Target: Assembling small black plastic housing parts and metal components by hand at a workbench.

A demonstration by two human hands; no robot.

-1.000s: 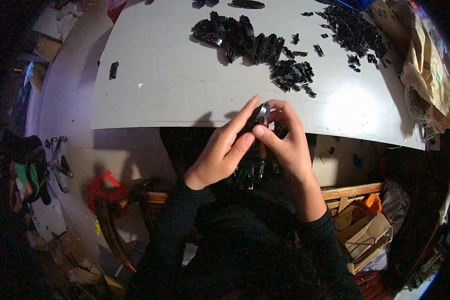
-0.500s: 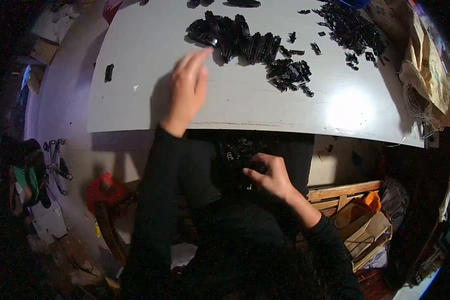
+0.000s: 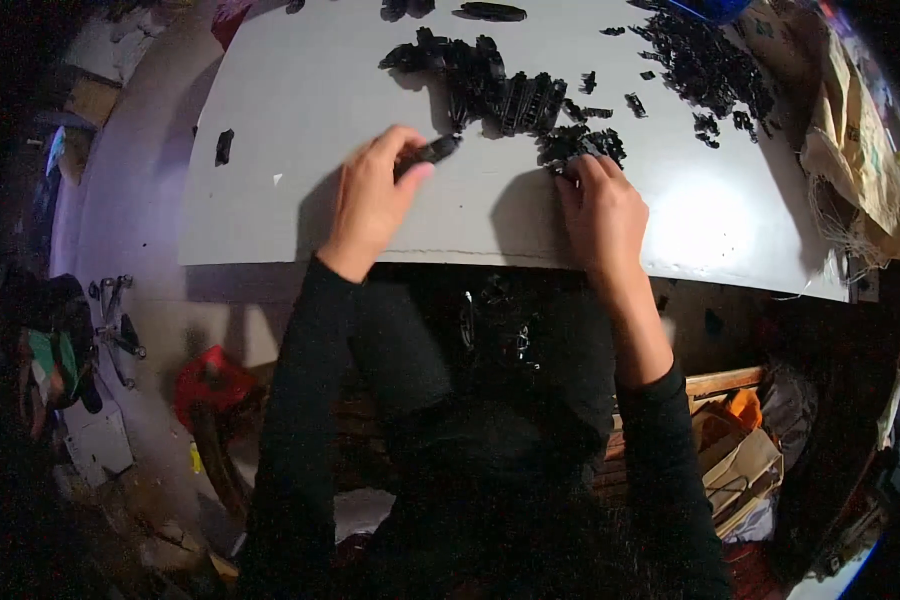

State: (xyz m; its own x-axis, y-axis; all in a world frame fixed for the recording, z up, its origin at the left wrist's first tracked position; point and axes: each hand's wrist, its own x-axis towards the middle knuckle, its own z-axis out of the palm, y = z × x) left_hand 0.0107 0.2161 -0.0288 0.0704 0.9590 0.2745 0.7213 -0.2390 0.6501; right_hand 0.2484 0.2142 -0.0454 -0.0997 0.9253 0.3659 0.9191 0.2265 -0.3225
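Note:
My left hand (image 3: 378,200) is closed on a long black plastic part (image 3: 436,150), held above the white table at a slant. Behind it lies a heap of similar long black parts (image 3: 470,75), with a row of them (image 3: 532,103) side by side at its right end. My right hand (image 3: 608,205) reaches to a small pile of little black clips (image 3: 562,143), its thumb and fingers pinched together at the near edge. Whatever sits between those fingertips is hidden. More black pieces (image 3: 497,292) lie in my lap below the table edge.
A large spread of small black pieces (image 3: 710,70) covers the far right of the white table (image 3: 450,215). One black part (image 3: 224,147) lies alone at the left. A brown paper sack (image 3: 850,150) hangs over the right edge. Flattened cardboard (image 3: 735,470) stands at lower right.
My left hand has picked up a long black part from the heap and drawn it nearer. My right hand has risen from my lap to the small pile of clips.

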